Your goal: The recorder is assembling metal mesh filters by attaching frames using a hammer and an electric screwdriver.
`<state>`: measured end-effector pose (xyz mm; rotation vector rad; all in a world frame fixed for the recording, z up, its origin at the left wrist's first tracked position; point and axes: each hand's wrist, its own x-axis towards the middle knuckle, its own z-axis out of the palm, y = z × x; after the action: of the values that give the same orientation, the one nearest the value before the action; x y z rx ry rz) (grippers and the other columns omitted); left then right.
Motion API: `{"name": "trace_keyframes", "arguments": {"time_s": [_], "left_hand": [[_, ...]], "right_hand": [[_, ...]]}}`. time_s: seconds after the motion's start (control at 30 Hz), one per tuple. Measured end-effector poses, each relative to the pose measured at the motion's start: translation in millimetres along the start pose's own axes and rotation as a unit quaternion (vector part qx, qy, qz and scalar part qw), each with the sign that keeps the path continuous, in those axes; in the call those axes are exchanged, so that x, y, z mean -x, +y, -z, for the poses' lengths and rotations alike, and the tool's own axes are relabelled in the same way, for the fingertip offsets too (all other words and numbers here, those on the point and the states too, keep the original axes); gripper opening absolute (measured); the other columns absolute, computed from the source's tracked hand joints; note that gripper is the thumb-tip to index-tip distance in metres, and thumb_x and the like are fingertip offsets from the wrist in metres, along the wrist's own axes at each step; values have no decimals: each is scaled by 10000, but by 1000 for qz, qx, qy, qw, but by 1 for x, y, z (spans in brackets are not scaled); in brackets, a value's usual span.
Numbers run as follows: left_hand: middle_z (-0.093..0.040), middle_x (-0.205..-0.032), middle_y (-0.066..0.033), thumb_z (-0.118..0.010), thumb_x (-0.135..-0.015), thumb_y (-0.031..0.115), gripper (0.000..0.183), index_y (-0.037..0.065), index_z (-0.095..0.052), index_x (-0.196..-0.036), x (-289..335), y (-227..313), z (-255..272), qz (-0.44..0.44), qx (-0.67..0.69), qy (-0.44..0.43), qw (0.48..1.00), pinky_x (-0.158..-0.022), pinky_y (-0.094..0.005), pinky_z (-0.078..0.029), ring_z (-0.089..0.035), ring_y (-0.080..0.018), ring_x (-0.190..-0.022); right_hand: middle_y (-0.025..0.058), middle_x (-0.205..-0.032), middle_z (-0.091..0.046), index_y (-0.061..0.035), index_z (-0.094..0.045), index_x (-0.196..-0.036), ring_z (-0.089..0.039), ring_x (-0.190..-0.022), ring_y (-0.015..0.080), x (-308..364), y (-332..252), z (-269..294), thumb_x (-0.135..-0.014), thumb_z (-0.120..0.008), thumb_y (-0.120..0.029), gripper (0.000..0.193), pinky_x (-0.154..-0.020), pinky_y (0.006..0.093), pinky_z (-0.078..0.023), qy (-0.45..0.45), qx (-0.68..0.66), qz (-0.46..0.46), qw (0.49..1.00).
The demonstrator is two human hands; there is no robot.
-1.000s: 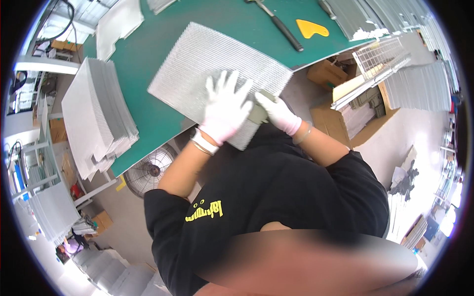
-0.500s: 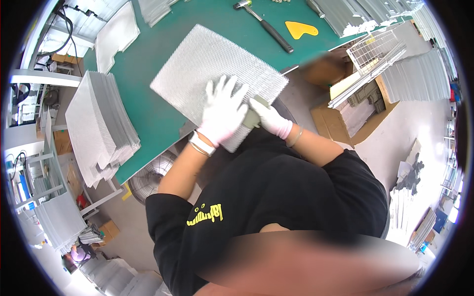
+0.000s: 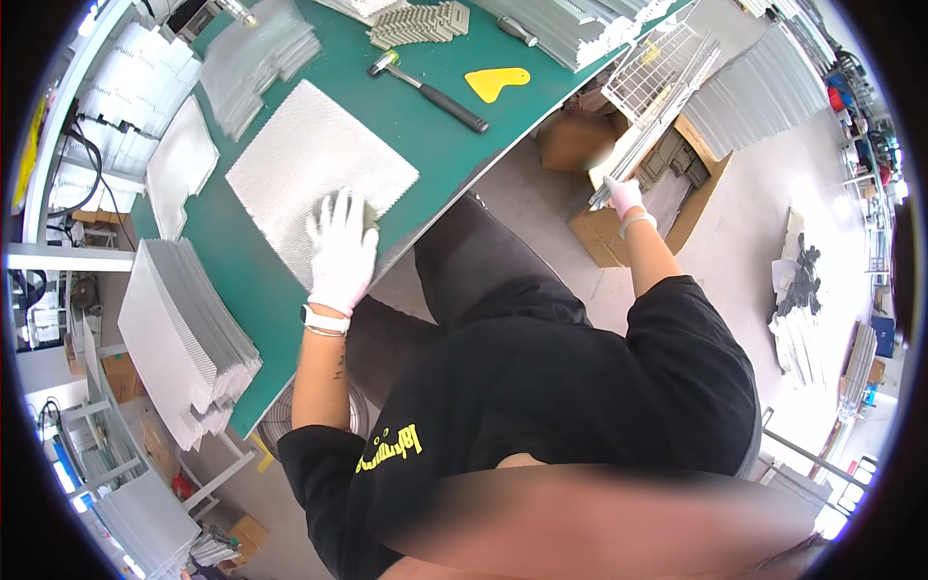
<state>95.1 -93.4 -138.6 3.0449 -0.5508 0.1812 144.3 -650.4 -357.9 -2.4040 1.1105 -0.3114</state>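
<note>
My left hand [image 3: 341,249], in a white glove, lies with fingers stretched on the near corner of a silvery mesh panel [image 3: 309,159]. That panel rests flat on the green tabletop [image 3: 416,150]. Beside the fingers a small grey-green patch shows at the panel's edge, too covered to make out. Off to the right, my gloved right hand [image 3: 625,195] is closed around the near ends of long thin metal strips [image 3: 659,118]. These strips lie slantwise over an open cardboard box [image 3: 604,239] holding grey-green pieces [image 3: 672,159].
A mallet [image 3: 435,95], a yellow scraper [image 3: 496,82] and a screwdriver-like handle [image 3: 517,31] lie farther back. Stacked mesh panels [image 3: 184,333] stand at the table's left edge. A wire basket [image 3: 650,70] sits by the strips, and a floor fan [image 3: 280,411] is under the table.
My right hand has left the grey-green piece at the panel's edge and reached right to the metal strips. The panel now lies farther onto the table, my left hand still on it.
</note>
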Motion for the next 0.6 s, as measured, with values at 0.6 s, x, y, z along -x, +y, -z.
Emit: {"name": "trace_keyframes", "arguments": {"time_s": [0.6], "left_hand": [[-596, -1334, -152, -593, -955, 176, 482, 3, -497, -1395, 73, 128, -93, 92, 693, -22, 715, -1095, -387, -395, -560, -268, -1252]], "right_hand": [[43, -663, -612, -77, -640, -785, -557, -559, 122, 184, -188, 96, -986, -537, -516, 494, -569, 271, -486, -510, -311, 143, 789]]}}
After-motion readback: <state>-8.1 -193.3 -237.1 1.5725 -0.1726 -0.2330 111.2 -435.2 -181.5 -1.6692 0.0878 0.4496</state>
